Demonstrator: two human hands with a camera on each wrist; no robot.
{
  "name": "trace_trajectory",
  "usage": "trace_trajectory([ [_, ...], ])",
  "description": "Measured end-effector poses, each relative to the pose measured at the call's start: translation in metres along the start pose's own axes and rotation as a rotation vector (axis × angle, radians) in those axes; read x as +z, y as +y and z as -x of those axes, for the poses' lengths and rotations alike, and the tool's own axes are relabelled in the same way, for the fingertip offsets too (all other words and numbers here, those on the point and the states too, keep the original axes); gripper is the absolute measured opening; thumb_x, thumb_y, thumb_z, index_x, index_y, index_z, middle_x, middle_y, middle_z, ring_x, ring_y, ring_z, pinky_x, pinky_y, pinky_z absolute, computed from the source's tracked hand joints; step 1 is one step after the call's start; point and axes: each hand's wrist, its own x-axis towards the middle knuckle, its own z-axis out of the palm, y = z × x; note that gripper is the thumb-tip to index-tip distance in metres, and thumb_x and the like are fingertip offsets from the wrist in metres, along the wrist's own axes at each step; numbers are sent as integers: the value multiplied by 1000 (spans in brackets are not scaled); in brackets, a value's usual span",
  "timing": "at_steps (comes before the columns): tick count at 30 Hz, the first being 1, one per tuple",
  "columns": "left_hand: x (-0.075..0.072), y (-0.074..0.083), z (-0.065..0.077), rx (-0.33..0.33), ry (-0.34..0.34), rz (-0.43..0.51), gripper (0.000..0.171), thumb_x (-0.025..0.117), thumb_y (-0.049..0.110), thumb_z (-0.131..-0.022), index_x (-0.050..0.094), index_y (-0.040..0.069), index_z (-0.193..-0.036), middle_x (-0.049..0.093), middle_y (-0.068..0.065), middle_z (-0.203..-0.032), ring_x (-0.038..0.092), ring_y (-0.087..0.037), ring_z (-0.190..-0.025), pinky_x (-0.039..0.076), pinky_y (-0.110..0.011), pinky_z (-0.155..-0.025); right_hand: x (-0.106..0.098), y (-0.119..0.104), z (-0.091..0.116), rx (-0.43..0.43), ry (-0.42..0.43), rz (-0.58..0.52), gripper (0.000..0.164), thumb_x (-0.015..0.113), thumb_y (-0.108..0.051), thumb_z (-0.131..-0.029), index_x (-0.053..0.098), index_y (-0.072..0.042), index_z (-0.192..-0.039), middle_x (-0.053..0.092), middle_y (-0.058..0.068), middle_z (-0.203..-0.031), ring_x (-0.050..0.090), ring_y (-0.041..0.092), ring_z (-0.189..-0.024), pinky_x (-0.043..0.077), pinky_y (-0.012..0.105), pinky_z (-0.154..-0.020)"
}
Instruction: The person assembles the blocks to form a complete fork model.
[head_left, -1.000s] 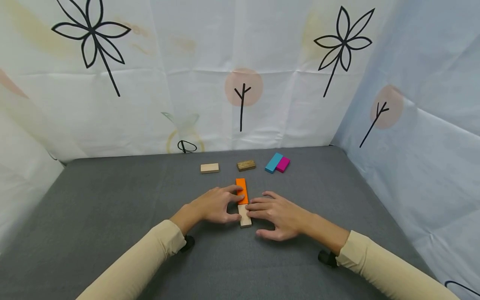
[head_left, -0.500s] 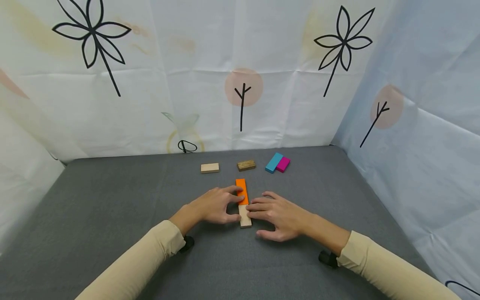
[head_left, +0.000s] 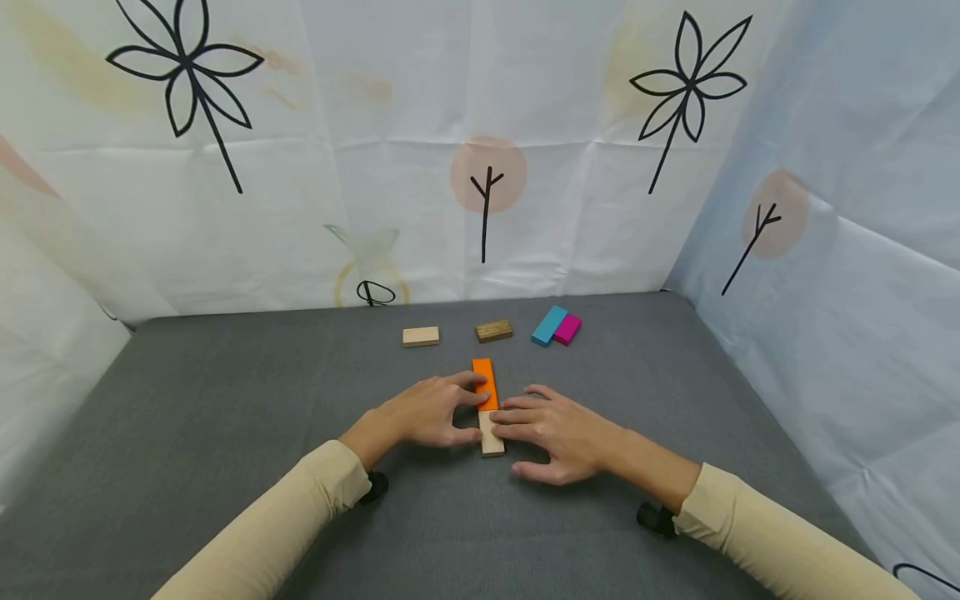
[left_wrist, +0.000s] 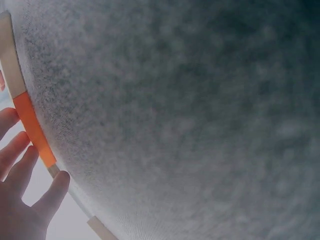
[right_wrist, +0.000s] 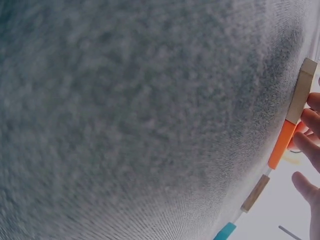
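An orange wooden block [head_left: 483, 367] and a pale wooden block [head_left: 492, 447] lie flat, end to end, with the orange one farther away. From the left, my left hand [head_left: 429, 412] has its fingertips on the orange block and its thumb by the pale block's left edge. My right hand [head_left: 561, 433] reaches in from the right. Two of its fingertips touch the pale block, while its thumb is spread out near the table. In the left wrist view, fingers [left_wrist: 20, 142] meet the side of the orange block [left_wrist: 36, 131]. Right-hand fingertips also show close beside the pale block [right_wrist: 300, 95] in the right wrist view.
Behind the hands, a second pale block [head_left: 421, 337] and a dark brown block [head_left: 493, 331] lie on the grey table [head_left: 225, 467]. A blue block [head_left: 549, 326] touches a magenta block [head_left: 567, 329] at the right. White printed cloth [head_left: 420, 100] hangs along the table's back.
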Motion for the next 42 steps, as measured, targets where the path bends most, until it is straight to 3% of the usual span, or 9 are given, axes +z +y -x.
trace_trajectory([
  [4, 0, 0, 0, -6, -3, 4, 58, 66, 43, -92, 60, 10, -139, 45, -9, -151, 66, -23, -91, 50, -46, -92, -1, 0, -1, 8, -5, -12, 52, 54, -46, -99, 60, -13, -139, 53, 0, -146, 46, 22, -137, 31, 54, -111],
  [9, -1, 2, 1, -8, -4, 7, 58, 66, 43, -92, 60, 10, -139, 45, -10, -151, 65, -20, -82, 51, -46, -90, -2, 0, -1, 27, -6, -34, 51, 55, -45, -99, 61, -14, -139, 54, -1, -145, 47, 22, -136, 30, 55, -111],
  [23, 2, 0, 0, -8, 16, -8, 59, 63, 49, -94, 60, 11, -139, 47, -8, -149, 68, -24, -92, 50, -46, -93, 0, 0, -1, 30, -6, -53, 52, 54, -46, -99, 60, -14, -140, 54, -1, -146, 48, 20, -135, 32, 53, -111],
  [31, 1, 1, 0, 0, 19, -16, 59, 65, 48, -93, 61, 11, -138, 48, -7, -148, 67, -21, -86, 51, -45, -93, 0, 0, 0, 35, -4, -51, 52, 56, -45, -99, 60, -14, -140, 53, -1, -146, 48, 19, -135, 34, 52, -110],
  [42, 1, 1, 0, 8, 29, -14, 56, 66, 45, -93, 62, 10, -137, 49, -9, -147, 63, -29, -113, 46, -52, -100, -1, 0, 4, 36, 10, -57, 54, 57, -43, -98, 57, -12, -142, 53, 2, -147, 49, 20, -134, 35, 52, -109],
])
